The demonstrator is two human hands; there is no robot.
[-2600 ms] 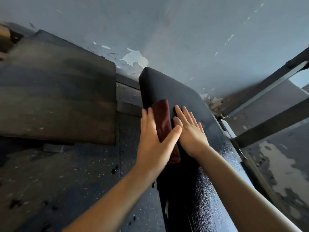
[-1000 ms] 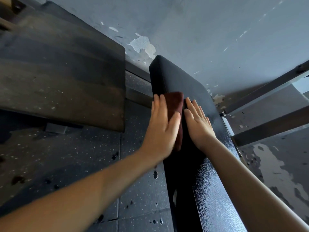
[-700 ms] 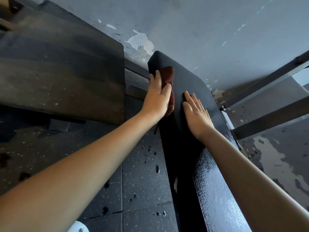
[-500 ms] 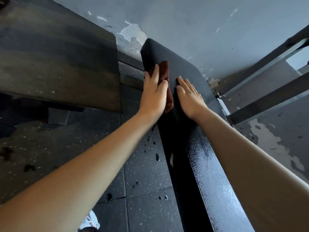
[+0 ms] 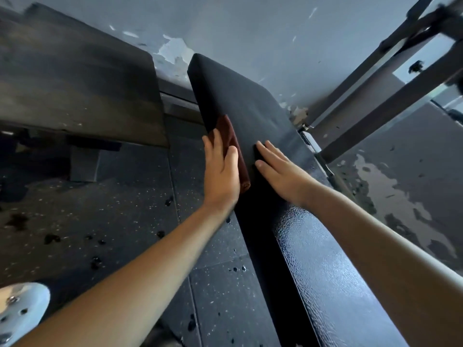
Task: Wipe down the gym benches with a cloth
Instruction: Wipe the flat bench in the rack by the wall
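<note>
My left grip (image 5: 221,176) is released, fingers straight, with the palm pressing the one dark red cloth (image 5: 231,136) flat against the left edge of the black padded desk (image 5: 250,103). The cloth is folded long and narrow, and it shows past my fingertips and along my thumb down to the heel of the palm. My right grip (image 5: 280,174) is released too. It lies flat on the top of the desk with its fingers straight and close together, just beside the cloth. Both of my forearms are bare. The one desk runs away from me to the peeling grey wall (image 5: 250,26), and its near stretch is glossy and pebbled. Left of it is the floor (image 5: 125,221) of dark speckled tiles dotted with black spots, and one big worn wooden board (image 5: 75,83) is raised above it. To the right, two dark bars (image 5: 390,108) slant upward. In the bottom left corner sits one white rounded thing (image 5: 20,309) with small holes, which I cannot name.
</note>
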